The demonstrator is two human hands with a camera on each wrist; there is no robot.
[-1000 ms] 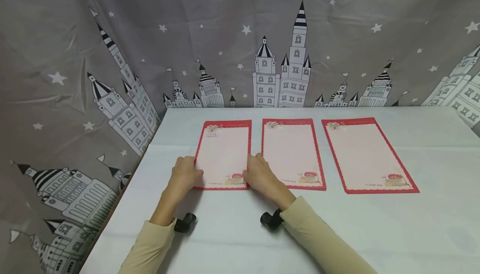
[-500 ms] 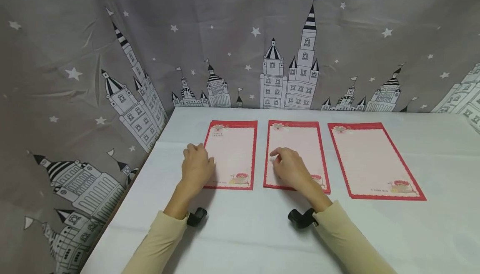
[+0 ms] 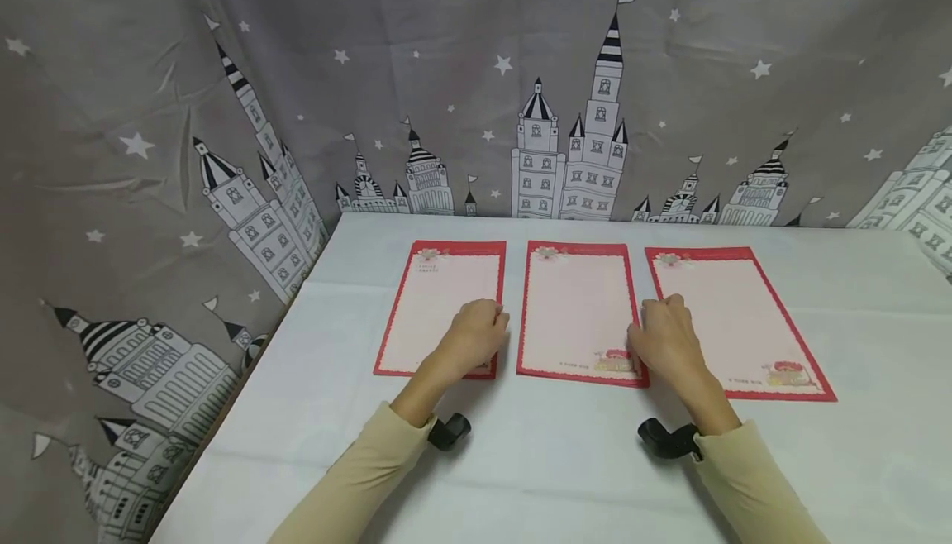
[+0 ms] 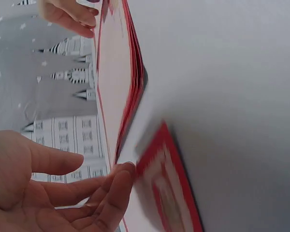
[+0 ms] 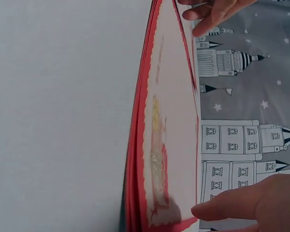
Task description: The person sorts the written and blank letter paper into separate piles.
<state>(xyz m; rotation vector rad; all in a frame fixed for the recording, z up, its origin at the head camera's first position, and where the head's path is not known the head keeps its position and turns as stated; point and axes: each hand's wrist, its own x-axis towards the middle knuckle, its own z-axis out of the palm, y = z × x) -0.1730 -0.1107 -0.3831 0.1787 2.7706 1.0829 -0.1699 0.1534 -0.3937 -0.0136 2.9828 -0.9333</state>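
Note:
Three red-bordered stacks of letter paper lie side by side: the left stack (image 3: 427,304), the middle stack (image 3: 573,304) and the right stack (image 3: 736,321). My left hand (image 3: 468,337) hovers over the right edge of the left stack, fingers toward the middle stack's left edge. In the left wrist view, its loosely bent fingers (image 4: 118,193) hold nothing. My right hand (image 3: 665,337) is at the right edge of the middle stack, overlapping the right stack's left edge. Its straight thumb (image 5: 227,208) comes right up to the middle stack's corner in the right wrist view.
A white cloth (image 3: 550,461) covers the table under the stacks. Behind and to the left hangs a grey curtain (image 3: 446,23) printed with castles and stars. Black wrist cameras sit at the left cuff (image 3: 449,432) and right cuff (image 3: 665,438).
Both hands have left the sides of the left stack and moved right. The right hand has crossed over the middle stack to its right edge; the left has crossed the left stack.

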